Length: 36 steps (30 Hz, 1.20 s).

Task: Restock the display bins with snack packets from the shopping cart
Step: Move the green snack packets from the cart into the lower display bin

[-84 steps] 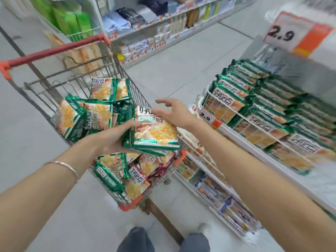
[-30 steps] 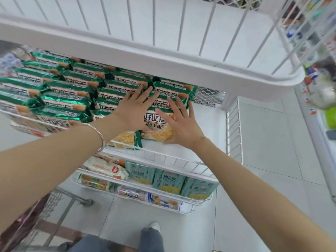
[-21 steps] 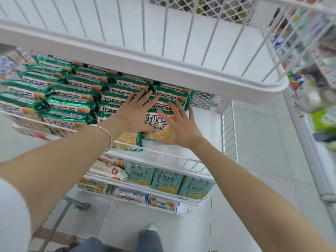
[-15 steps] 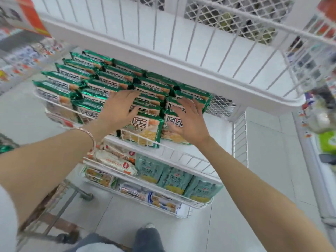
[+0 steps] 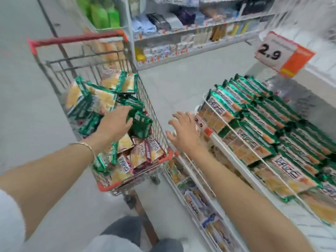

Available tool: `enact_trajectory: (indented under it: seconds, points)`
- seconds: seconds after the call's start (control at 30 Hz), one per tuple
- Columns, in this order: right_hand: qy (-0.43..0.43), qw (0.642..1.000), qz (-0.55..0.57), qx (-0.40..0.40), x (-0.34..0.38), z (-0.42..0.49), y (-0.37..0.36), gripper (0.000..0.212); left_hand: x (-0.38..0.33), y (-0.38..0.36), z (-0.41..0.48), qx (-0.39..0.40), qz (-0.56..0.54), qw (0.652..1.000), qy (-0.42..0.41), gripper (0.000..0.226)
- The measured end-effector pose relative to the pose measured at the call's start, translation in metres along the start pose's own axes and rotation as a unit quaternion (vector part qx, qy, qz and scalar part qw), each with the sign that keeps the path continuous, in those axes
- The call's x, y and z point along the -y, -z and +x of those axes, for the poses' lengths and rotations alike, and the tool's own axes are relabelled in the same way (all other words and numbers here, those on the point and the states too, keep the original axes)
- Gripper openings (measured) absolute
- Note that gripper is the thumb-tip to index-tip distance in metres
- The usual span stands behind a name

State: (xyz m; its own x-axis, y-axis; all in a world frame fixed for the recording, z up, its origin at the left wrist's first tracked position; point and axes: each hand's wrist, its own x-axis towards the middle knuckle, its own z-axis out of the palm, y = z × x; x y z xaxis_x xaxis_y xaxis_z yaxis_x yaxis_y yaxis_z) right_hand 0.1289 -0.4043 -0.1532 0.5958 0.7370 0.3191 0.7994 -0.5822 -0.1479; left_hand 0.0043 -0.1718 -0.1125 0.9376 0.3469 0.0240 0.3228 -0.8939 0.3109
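Note:
A wire shopping cart [image 5: 154, 113] with red trim stands at the left, piled with green and yellow snack packets [image 5: 101, 99]. My left hand [image 5: 116, 122] reaches into the cart and its fingers lie on a green packet [image 5: 141, 125]; no grip shows through the blur. My right hand [image 5: 183, 130] hovers with spread fingers between the cart and the white wire display bin [image 5: 214, 140]. Rows of green packets [image 5: 258, 120] fill that bin on the right.
A 2.9 price sign [image 5: 283, 53] stands above the bin. Lower bins [image 5: 200, 200] hold other snack packs. Store shelving [image 5: 181, 30] runs across the back, with grey floor between. My legs show at the bottom edge.
Both hands left the packets in the display bin. The view swung left, back to the cart. My left hand now reaches into the cart; my right hand trails between bin and cart.

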Motion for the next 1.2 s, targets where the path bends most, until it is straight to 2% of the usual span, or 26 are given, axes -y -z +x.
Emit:
enact_trajectory:
  seconds: [0.07, 0.2, 0.3, 0.37, 0.43, 0.47, 0.5, 0.57, 0.6, 0.63, 0.7, 0.77, 0.8, 0.87, 0.9, 0.93, 0.97, 1.03, 1.1, 1.13, 1.17, 1.2]
  points:
    - [-0.010, 0.998, 0.022, 0.062, 0.035, 0.019, -0.033, 0.029, 0.054, 0.008, -0.015, 0.023, -0.012, 0.997, 0.078, 0.050]
    - [-0.019, 0.983, 0.052, 0.175, 0.087, 0.041, -0.084, 0.035, 0.144, 0.014, -0.045, 0.013, -0.016, 0.984, 0.177, 0.040]
    - [-0.010, 0.958, 0.072, 0.279, 0.117, 0.057, -0.113, 0.035, 0.184, 0.014, -0.066, -0.008, -0.056, 0.970, 0.237, 0.039]
    - [-0.037, 0.933, 0.105, 0.344, 0.136, 0.072, -0.124, 0.040, 0.201, 0.011, -0.078, -0.019, -0.072, 0.961, 0.268, 0.038]
    - [-0.102, 0.874, 0.233, 0.415, 0.159, 0.085, -0.129, 0.043, 0.211, 0.007, -0.089, -0.023, -0.088, 0.951, 0.294, 0.036]
    - [-0.133, 0.823, 0.299, 0.464, 0.173, 0.089, -0.133, 0.051, 0.215, 0.004, -0.095, -0.023, -0.099, 0.947, 0.305, 0.035]
    - [-0.147, 0.780, 0.337, 0.507, 0.187, 0.094, -0.137, 0.067, 0.217, 0.002, -0.099, -0.021, -0.110, 0.942, 0.318, 0.035]
    - [-0.146, 0.737, 0.349, 0.560, 0.215, 0.092, -0.149, 0.109, 0.222, -0.003, -0.106, -0.018, -0.122, 0.933, 0.339, 0.033]
    - [-0.132, 0.733, 0.351, 0.567, 0.222, 0.089, -0.162, 0.117, 0.224, -0.006, -0.109, -0.017, -0.122, 0.929, 0.349, 0.033]
    - [-0.124, 0.739, 0.347, 0.564, 0.225, 0.086, -0.175, 0.113, 0.226, -0.007, -0.110, -0.015, -0.124, 0.924, 0.361, 0.031]
    - [-0.134, 0.750, 0.349, 0.545, 0.218, 0.089, -0.194, 0.095, 0.228, -0.007, -0.107, -0.025, -0.145, 0.914, 0.378, 0.029]
    - [-0.177, 0.734, 0.370, 0.542, 0.201, 0.104, -0.188, 0.069, 0.225, -0.006, -0.097, -0.067, -0.218, 0.886, 0.404, 0.024]
    - [-0.210, 0.707, 0.406, 0.540, 0.188, 0.112, -0.185, 0.051, 0.222, -0.005, -0.092, -0.096, -0.279, 0.855, 0.426, 0.020]
    - [-0.308, 0.603, 0.490, 0.549, 0.164, 0.136, -0.168, 0.026, 0.211, 0.000, -0.083, -0.128, -0.411, 0.780, 0.454, 0.018]
    - [-0.350, 0.552, 0.523, 0.547, 0.154, 0.149, -0.158, 0.023, 0.204, 0.003, -0.079, -0.109, -0.448, 0.769, 0.444, 0.028]
    - [-0.379, 0.516, 0.542, 0.544, 0.146, 0.162, -0.149, 0.027, 0.194, 0.005, -0.075, -0.062, -0.453, 0.783, 0.422, 0.047]
    - [-0.389, 0.502, 0.541, 0.550, 0.142, 0.173, -0.143, 0.034, 0.181, 0.005, -0.070, 0.000, -0.431, 0.814, 0.390, 0.069]
    - [-0.377, 0.507, 0.518, 0.577, 0.148, 0.189, -0.134, 0.047, 0.148, 0.003, -0.055, 0.095, -0.367, 0.873, 0.308, 0.100]
    - [-0.352, 0.516, 0.509, 0.593, 0.158, 0.199, -0.131, 0.057, 0.128, -0.011, -0.041, 0.087, -0.327, 0.900, 0.275, 0.099]
    - [-0.344, 0.511, 0.520, 0.592, 0.160, 0.203, -0.132, 0.058, 0.128, -0.017, -0.038, 0.042, -0.350, 0.885, 0.303, 0.088]
    - [-0.346, 0.501, 0.535, 0.586, 0.159, 0.205, -0.134, 0.057, 0.134, -0.021, -0.038, -0.016, -0.411, 0.840, 0.354, 0.073]
    - [-0.355, 0.493, 0.547, 0.576, 0.156, 0.205, -0.138, 0.054, 0.142, -0.022, -0.041, -0.072, -0.494, 0.762, 0.412, 0.057]
